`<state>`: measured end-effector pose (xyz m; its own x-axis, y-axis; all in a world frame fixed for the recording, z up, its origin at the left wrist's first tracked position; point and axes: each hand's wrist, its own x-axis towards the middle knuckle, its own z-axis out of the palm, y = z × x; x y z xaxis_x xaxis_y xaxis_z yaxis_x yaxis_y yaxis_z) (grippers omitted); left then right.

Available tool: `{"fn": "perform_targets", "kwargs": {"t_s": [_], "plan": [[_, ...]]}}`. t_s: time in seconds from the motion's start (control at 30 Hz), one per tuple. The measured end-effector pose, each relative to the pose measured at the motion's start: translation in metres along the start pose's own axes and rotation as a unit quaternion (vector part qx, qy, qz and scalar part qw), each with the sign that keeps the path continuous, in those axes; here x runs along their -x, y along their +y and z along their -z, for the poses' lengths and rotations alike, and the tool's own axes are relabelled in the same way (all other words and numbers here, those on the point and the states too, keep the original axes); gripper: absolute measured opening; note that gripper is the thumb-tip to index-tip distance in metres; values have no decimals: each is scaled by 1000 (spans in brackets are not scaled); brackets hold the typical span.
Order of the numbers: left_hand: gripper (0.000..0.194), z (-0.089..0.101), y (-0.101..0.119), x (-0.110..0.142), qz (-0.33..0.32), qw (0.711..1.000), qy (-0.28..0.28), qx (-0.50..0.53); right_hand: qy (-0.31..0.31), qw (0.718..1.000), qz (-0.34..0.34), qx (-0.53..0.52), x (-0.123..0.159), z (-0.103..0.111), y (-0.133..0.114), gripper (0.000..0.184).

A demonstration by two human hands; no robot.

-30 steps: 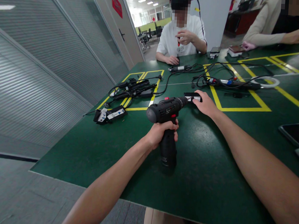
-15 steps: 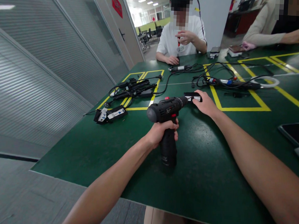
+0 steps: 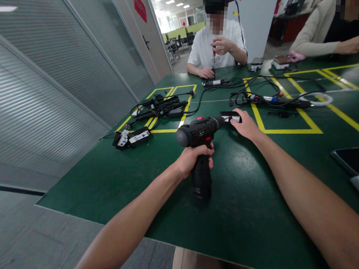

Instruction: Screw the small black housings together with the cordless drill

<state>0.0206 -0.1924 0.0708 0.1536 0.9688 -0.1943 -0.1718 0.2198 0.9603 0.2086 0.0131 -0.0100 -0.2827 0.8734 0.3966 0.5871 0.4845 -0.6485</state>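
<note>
A black cordless drill [image 3: 200, 131] with red buttons stands over the green table, its chuck pointing away and to the right. My left hand [image 3: 193, 159] is wrapped round its handle. The drill's front end reaches a small black block with a white face [image 3: 228, 116], lying on the table. My right hand [image 3: 243, 124] grips that block at its right end, thumb on the near side and fingers over the top. Whether the bit touches the block, I cannot tell.
Black adapters and cables [image 3: 163, 107] lie left, with a pair of dark pieces [image 3: 132, 137] nearer me. A tangle of cables and pen-like tools [image 3: 273, 99] lies right. A dark flat device [image 3: 354, 159] is at the right edge. Two people sit opposite; one holds a red-handled screwdriver [image 3: 214, 53].
My hands, the drill and the block stay almost as they were. The view has shifted very slightly, and the person at the far right has leaned a little.
</note>
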Motion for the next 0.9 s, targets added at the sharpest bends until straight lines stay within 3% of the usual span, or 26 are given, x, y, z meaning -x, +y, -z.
{"fn": "perform_targets", "kwargs": {"t_s": [0.9], "plan": [[25,-1,1,1,10,1000,5,9,4,1000,6,0,-1,-1,1,42]]}}
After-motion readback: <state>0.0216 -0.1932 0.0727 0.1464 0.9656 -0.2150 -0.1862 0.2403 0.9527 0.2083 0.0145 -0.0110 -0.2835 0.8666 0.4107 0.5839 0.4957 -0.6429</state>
